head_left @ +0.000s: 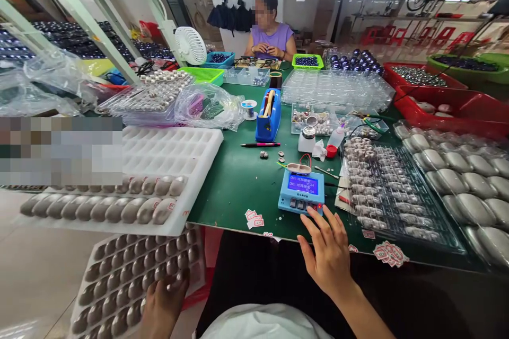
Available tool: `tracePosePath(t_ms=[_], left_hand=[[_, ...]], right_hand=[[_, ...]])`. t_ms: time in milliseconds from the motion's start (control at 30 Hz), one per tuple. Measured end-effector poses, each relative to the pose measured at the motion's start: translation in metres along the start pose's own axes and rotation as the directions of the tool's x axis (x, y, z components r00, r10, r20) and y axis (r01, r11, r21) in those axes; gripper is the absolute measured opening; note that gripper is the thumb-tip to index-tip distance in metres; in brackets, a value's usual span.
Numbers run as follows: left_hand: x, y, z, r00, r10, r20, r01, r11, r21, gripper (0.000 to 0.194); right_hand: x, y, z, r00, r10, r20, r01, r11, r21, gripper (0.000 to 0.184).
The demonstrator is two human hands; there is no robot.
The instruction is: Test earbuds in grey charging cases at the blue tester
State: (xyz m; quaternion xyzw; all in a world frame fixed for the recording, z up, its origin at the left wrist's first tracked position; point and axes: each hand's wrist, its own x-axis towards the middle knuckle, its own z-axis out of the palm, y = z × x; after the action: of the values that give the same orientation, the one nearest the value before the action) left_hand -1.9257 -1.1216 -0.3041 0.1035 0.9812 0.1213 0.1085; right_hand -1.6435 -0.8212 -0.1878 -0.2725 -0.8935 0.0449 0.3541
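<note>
My right hand [328,251] lies at the front edge of the green mat [238,190], fingers stretched out and apart, fingertips touching the front of a small blue tester [301,190] with a lit purple screen. It holds nothing. My left hand [165,302] reaches down to a lower white foam tray [131,280] filled with grey oval shells; its fingers rest on the shells near the tray's front, and whether they grip one is hidden. A second white foam tray [175,153] with a row of the same shells lies above it on the table's left.
Clear blister trays of parts [393,196] and larger silver shells [461,180] lie to the right. A blue tape dispenser [268,114], pen, small white bottle [307,139] and red-white stickers [254,219] are on the mat. Another person sits at the far end; red bins stand at the right.
</note>
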Motion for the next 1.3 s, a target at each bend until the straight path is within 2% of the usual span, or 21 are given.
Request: tracePosePath(t_ms=[67, 133, 167, 200, 233, 300, 367, 400, 467, 567, 667, 733, 800, 833, 900, 967, 1067, 1200, 1300], left_hand=[[-0.016, 0.018, -0.024, 1.000, -0.011, 0.029, 0.017, 0.982, -0.191, 0.050], [-0.037, 0.044, -0.050, 0.991, 0.021, 0.135, 0.043, 0.891, -0.451, 0.056], [-0.049, 0.061, -0.063, 0.976, 0.094, 0.195, 0.038, 0.811, -0.584, 0.058], [-0.060, 0.080, -0.074, 0.939, 0.188, 0.288, 0.058, 0.739, -0.671, 0.059], [-0.069, 0.100, -0.084, 0.903, 0.272, 0.332, 0.074, 0.662, -0.745, 0.059], [-0.081, 0.141, -0.096, 0.850, 0.437, 0.295, 0.052, 0.488, -0.871, 0.056], [-0.083, 0.177, -0.102, 0.786, 0.585, 0.199, -0.007, 0.329, -0.944, 0.049], [-0.082, 0.191, -0.103, 0.751, 0.644, 0.144, -0.031, 0.252, -0.967, 0.048], [-0.076, 0.211, -0.102, 0.684, 0.728, 0.056, -0.069, 0.141, -0.988, 0.047], [-0.062, 0.226, -0.100, 0.607, 0.795, -0.025, -0.118, 0.058, -0.991, 0.046], [-0.046, 0.235, -0.096, 0.559, 0.826, -0.075, -0.122, -0.008, -0.993, 0.046], [-0.036, 0.241, -0.092, 0.527, 0.846, -0.075, -0.091, -0.031, -0.995, 0.049], [-0.028, 0.246, -0.088, 0.523, 0.850, -0.056, -0.056, -0.031, -0.998, 0.052], [-0.025, 0.249, -0.087, 0.538, 0.842, -0.043, -0.043, -0.024, -0.999, 0.053], [-0.021, 0.252, -0.085, 0.595, 0.803, -0.011, -0.014, -0.003, -1.000, 0.054], [-0.018, 0.254, -0.085, 0.651, 0.758, 0.031, 0.027, 0.018, -0.999, 0.054], [-0.015, 0.255, -0.086, 0.690, 0.718, 0.091, 0.109, 0.021, -0.994, 0.059], [-0.012, 0.256, -0.086, 0.700, 0.700, 0.142, 0.203, -0.005, -0.979, 0.065], [-0.011, 0.255, -0.088, 0.685, 0.703, 0.191, 0.276, -0.008, -0.961, 0.066]], right_hand=[[0.001, -0.001, -0.003, 1.000, -0.007, -0.014, 0.008, 0.999, 0.052, 0.037], [0.006, -0.005, -0.009, 0.998, -0.010, -0.055, 0.018, 0.989, 0.149, 0.036], [0.010, -0.009, -0.012, 0.998, -0.012, -0.070, 0.026, 0.976, 0.216, 0.035], [0.016, -0.014, -0.016, 0.998, -0.013, -0.064, 0.032, 0.954, 0.298, 0.035], [0.023, -0.020, -0.019, 0.999, -0.019, -0.030, 0.030, 0.921, 0.389, 0.035], [0.040, -0.033, -0.023, 0.991, -0.066, 0.120, -0.013, 0.825, 0.565, 0.033], [0.058, -0.045, -0.025, 0.947, -0.147, 0.285, -0.088, 0.735, 0.672, 0.031], [0.066, -0.050, -0.025, 0.929, -0.172, 0.329, -0.114, 0.710, 0.695, 0.030], [0.078, -0.055, -0.024, 0.922, -0.163, 0.352, -0.146, 0.696, 0.703, 0.028], [0.092, -0.054, -0.022, 0.926, -0.052, 0.374, -0.229, 0.710, 0.666, 0.027], [0.105, -0.048, -0.017, 0.913, 0.025, 0.407, -0.294, 0.732, 0.615, 0.031], [0.115, -0.044, -0.013, 0.935, 0.073, 0.347, -0.268, 0.787, 0.556, 0.032], [0.125, -0.040, -0.007, 0.973, 0.088, 0.212, -0.179, 0.871, 0.458, 0.035], [0.129, -0.038, -0.004, 0.987, 0.071, 0.143, -0.123, 0.906, 0.404, 0.035], [0.134, -0.036, 0.001, 0.998, 0.011, 0.063, -0.031, 0.941, 0.338, 0.033], [0.134, -0.036, 0.004, 0.998, -0.032, 0.051, 0.013, 0.944, 0.330, 0.029], [0.131, -0.039, 0.008, 0.996, -0.063, 0.068, 0.036, 0.940, 0.339, 0.023], [0.129, -0.043, 0.016, 0.989, -0.100, 0.112, 0.049, 0.921, 0.386, 0.020], [0.130, -0.043, 0.020, 0.987, -0.093, 0.130, 0.034, 0.915, 0.402, 0.020]])
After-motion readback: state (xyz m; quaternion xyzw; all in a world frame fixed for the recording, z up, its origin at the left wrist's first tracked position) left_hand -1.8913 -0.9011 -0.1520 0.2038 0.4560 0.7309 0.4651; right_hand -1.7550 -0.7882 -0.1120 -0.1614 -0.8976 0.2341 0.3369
